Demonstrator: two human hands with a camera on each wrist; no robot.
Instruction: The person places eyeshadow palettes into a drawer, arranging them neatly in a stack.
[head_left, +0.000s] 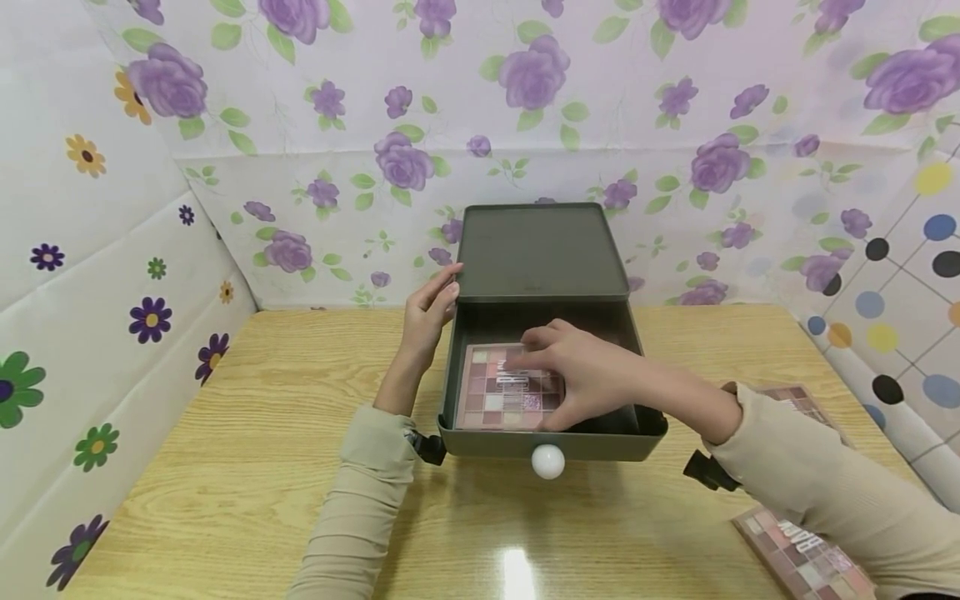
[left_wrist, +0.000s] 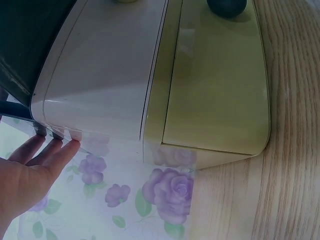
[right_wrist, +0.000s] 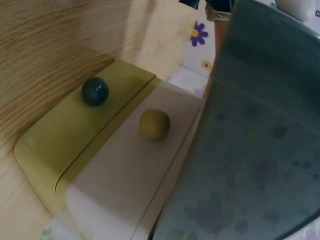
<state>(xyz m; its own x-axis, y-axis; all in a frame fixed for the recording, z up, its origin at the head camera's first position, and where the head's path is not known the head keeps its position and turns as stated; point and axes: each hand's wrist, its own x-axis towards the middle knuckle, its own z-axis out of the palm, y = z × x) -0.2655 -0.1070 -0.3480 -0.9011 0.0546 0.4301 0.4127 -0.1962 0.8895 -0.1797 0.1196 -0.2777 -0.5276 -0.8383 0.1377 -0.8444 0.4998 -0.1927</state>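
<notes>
A small three-tier drawer cabinet has its dark green top drawer (head_left: 487, 442) pulled out toward me, with a white knob (head_left: 548, 462) on its front. Inside, at the left, an eyeshadow palette (head_left: 487, 400) lies flat with its pans facing up. My right hand (head_left: 592, 375) reaches in from the right and grips it, thumb at the near edge and fingers across the far edge. My left hand (head_left: 429, 317) touches the cabinet's left side near its dark top (head_left: 540, 250); fairly straight fingers (left_wrist: 62, 155) show in the left wrist view. The drawer hides my right hand in the right wrist view.
Below are a white drawer (right_wrist: 135, 170) with a yellow-green knob and a yellow-green drawer (right_wrist: 75, 130) with a dark knob, both pushed in. Two more palettes lie on the wooden table by my right sleeve, one nearer (head_left: 806, 558), one farther (head_left: 798, 400). Patterned cloth stands behind.
</notes>
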